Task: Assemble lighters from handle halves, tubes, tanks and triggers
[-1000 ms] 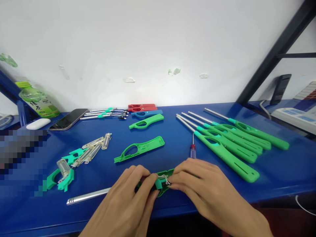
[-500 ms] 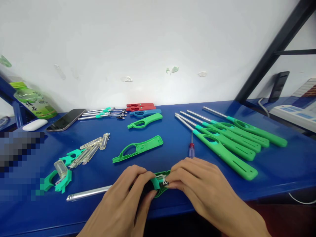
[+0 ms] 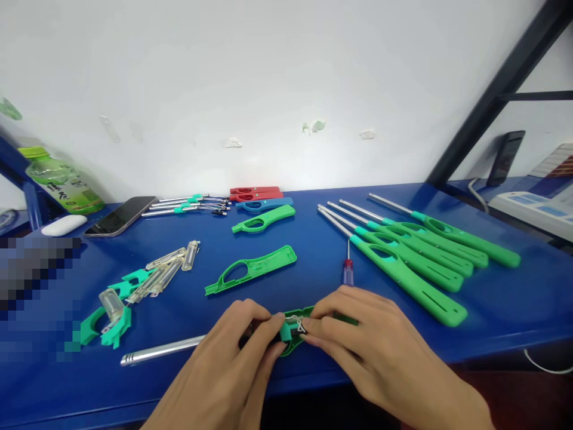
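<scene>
At the table's near edge lies a half-built gas lighter, its green handle shell (image 3: 293, 347) open upward and its metal tube (image 3: 165, 350) pointing left. My left hand (image 3: 233, 352) is closed around the tube end of the handle, thumb and fingers at the teal trigger (image 3: 285, 331). From the other side, my right hand (image 3: 371, 340) pinches at the thin white wire (image 3: 299, 325) and a small dark part inside the shell; the fingertips partly hide them. Beyond my hands lies an empty green shell half (image 3: 268, 266). A screwdriver (image 3: 348, 272) sits just past my right hand.
Several assembled green lighters (image 3: 412, 283) lie at right. To the left are clear fuel tanks (image 3: 165, 278) and teal triggers (image 3: 107, 328). Tube assemblies (image 3: 179, 209), red shells (image 3: 255, 196), a blue shell (image 3: 264, 205), a phone (image 3: 120, 216) and a bottle (image 3: 65, 185) line the back.
The fingers of both hands have shifted slightly at the trigger and wire. A little more of the green shell shows behind my right fingers.
</scene>
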The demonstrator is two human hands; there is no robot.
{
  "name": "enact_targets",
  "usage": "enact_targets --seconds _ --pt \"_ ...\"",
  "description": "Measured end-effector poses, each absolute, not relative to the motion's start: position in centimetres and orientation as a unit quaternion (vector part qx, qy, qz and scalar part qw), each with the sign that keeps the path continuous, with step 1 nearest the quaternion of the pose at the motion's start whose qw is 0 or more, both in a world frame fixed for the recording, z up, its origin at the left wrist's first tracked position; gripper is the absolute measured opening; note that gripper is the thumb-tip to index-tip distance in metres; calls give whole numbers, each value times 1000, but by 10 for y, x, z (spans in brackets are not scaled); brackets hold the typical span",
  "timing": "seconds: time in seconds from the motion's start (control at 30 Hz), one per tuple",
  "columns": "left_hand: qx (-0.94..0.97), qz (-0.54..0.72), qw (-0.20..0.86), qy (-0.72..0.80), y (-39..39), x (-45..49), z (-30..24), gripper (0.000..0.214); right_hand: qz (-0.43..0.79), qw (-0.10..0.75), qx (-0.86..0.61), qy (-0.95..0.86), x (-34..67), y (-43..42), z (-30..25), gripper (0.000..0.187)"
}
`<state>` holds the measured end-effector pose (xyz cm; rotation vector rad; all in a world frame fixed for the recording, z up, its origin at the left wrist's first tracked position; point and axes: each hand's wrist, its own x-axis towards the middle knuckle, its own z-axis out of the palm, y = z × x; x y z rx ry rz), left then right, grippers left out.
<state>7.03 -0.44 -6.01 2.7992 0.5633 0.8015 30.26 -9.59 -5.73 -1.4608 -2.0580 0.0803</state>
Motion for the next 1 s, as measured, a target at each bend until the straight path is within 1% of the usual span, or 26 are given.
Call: enact_targets --seconds 0.1,0.2,0.4,0.5,0.53,0.6,0.7,0.83,0.93,1.0 --pt "940 266 105 188 -3 70 -61 35 32 302 -552 -776 302 -95 -56 11" --pt "937 275 107 189 -2 71 -62 35 27 297 -551 -780 303 -94 -56 13" --pt "936 291 81 183 -2 73 -63 34 42 303 -540 -784 307 -95 -58 29" --pt "937 285 79 188 -2 73 -64 32 35 299 -538 -787 306 -96 -57 34" --pt "936 283 81 191 -3 73 -64 30 28 299 -538 -788 305 -96 -56 34" --pt "936 283 84 192 -3 73 -63 28 18 299 -541 -786 304 -96 -55 28" --pt "946 261 53 185 -2 70 -62 32 8 300 -551 -779 302 -97 -56 18" --pt "958 231 -5 168 1 66 -60 38 -18 330 -546 -770 300 -100 -59 17" --pt "954 244 6 172 2 67 -59 35 -48 354 -533 -767 299 -101 -58 16" --pt "950 263 29 168 2 68 -59 32 -57 334 -517 -786 298 -100 -55 18"
